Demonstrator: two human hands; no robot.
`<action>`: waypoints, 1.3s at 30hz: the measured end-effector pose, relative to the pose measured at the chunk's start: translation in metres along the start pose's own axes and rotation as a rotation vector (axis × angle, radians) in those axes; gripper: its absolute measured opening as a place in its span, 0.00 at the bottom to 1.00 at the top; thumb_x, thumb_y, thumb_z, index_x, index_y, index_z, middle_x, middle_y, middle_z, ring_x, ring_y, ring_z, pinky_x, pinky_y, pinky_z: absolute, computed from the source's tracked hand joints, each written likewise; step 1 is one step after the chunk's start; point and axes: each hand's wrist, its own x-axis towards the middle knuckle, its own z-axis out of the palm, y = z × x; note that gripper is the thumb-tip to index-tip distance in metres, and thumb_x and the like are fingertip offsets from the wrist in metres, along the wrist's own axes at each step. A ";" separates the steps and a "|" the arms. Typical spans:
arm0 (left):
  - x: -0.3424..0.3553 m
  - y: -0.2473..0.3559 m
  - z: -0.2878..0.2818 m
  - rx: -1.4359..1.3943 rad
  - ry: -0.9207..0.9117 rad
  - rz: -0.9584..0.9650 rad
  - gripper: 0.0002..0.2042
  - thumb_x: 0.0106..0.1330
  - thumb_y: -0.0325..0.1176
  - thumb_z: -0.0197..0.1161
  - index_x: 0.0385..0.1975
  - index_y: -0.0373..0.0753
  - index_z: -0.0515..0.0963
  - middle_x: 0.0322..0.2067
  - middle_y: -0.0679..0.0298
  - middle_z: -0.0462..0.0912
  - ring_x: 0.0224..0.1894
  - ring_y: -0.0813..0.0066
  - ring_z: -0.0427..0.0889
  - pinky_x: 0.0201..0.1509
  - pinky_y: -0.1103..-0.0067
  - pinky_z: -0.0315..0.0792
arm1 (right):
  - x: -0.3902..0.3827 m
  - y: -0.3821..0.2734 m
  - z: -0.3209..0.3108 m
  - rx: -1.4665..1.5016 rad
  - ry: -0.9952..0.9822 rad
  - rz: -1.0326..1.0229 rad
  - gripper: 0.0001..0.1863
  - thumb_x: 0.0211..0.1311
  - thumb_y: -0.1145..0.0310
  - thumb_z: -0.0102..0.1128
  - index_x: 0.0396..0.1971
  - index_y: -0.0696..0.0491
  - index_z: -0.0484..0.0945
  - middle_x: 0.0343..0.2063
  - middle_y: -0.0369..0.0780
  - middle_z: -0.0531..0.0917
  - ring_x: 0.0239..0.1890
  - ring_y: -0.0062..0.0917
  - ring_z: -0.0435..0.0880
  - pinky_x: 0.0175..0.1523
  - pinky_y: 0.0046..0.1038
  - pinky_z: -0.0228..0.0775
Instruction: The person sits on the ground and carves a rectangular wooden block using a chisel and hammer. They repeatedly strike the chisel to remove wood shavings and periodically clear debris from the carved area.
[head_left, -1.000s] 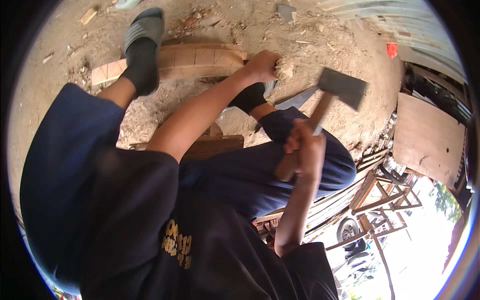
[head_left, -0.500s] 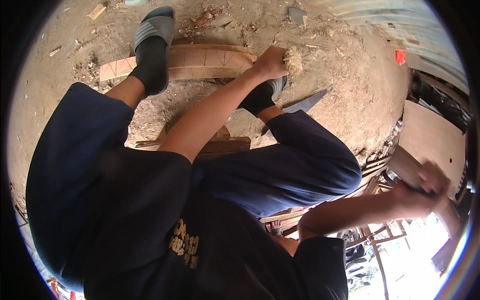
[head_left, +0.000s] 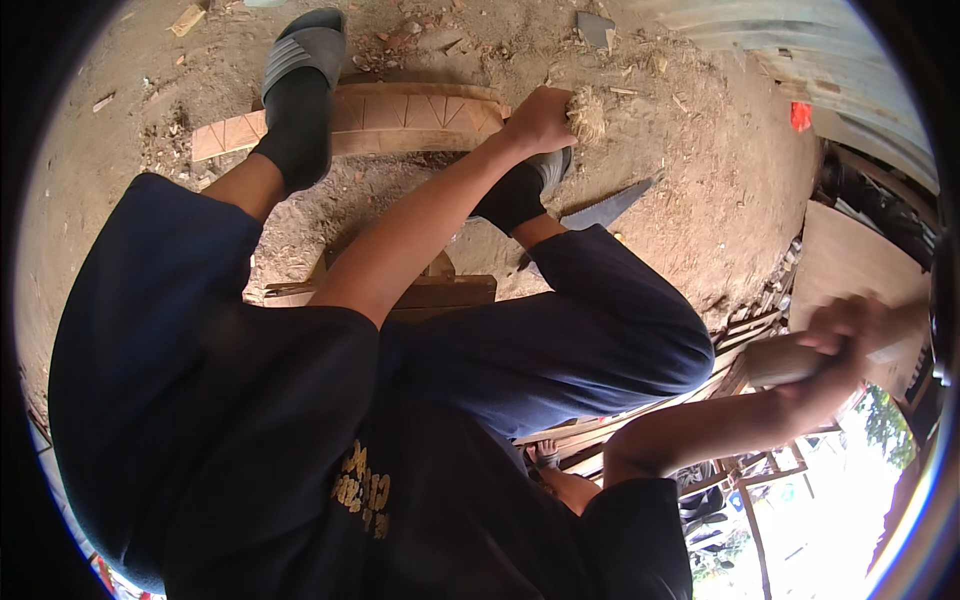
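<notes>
A curved wooden piece [head_left: 410, 125] with zigzag lines lies across the dirt ground. My left foot in a grey sandal [head_left: 303, 55] rests over it, and my right foot is by its right end. At that end my left hand [head_left: 538, 118] is closed round a tool handle with a frayed, straw-coloured end [head_left: 587, 115]; the rest of the tool is hidden. Raised at the far right, my right hand [head_left: 840, 335] is blurred but wrapped round a thick wooden club [head_left: 782, 360].
A handsaw [head_left: 610, 205] lies right of my right foot. Below my left forearm is a wooden block [head_left: 445, 291]. A leaning board [head_left: 850, 255] and stacked timber stand at the right. What looks like another person's hand [head_left: 545, 455] shows beyond my torso.
My right hand has risen slightly, and the club in it has turned to a flatter angle. My left hand keeps its grip in nearly the same place.
</notes>
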 end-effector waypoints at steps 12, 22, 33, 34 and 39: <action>0.006 -0.006 -0.015 0.113 0.030 0.156 0.13 0.48 0.38 0.65 0.26 0.34 0.79 0.26 0.46 0.81 0.34 0.45 0.81 0.38 0.64 0.76 | -0.063 0.161 0.119 -0.043 -0.361 0.691 0.09 0.59 0.70 0.59 0.23 0.56 0.72 0.12 0.34 0.70 0.13 0.16 0.68 0.20 0.22 0.62; 0.004 0.005 -0.006 0.053 -0.071 0.026 0.14 0.51 0.39 0.67 0.33 0.36 0.80 0.30 0.49 0.82 0.37 0.48 0.82 0.40 0.66 0.75 | -0.008 -0.012 -0.013 -0.484 0.073 -0.292 0.11 0.67 0.66 0.52 0.38 0.60 0.71 0.21 0.32 0.61 0.23 0.15 0.62 0.29 0.16 0.54; 0.009 0.006 -0.004 0.038 0.003 0.084 0.13 0.47 0.35 0.67 0.29 0.34 0.80 0.27 0.45 0.81 0.35 0.46 0.82 0.39 0.64 0.76 | -0.065 0.158 0.097 -0.199 -0.310 0.528 0.06 0.66 0.69 0.54 0.32 0.56 0.73 0.16 0.30 0.66 0.14 0.16 0.66 0.20 0.19 0.62; 0.011 -0.001 -0.008 0.088 -0.003 0.122 0.13 0.47 0.36 0.67 0.28 0.33 0.80 0.27 0.44 0.81 0.35 0.45 0.82 0.38 0.63 0.76 | -0.077 0.158 0.107 0.004 -0.397 0.782 0.05 0.65 0.70 0.56 0.34 0.56 0.73 0.16 0.30 0.67 0.14 0.16 0.66 0.19 0.19 0.62; 0.017 -0.032 -0.012 0.136 -0.083 0.189 0.13 0.48 0.36 0.66 0.32 0.36 0.80 0.30 0.48 0.82 0.36 0.48 0.82 0.39 0.64 0.76 | -0.077 0.115 0.089 0.275 -0.353 0.909 0.10 0.60 0.69 0.61 0.28 0.53 0.68 0.16 0.30 0.65 0.13 0.13 0.64 0.18 0.19 0.57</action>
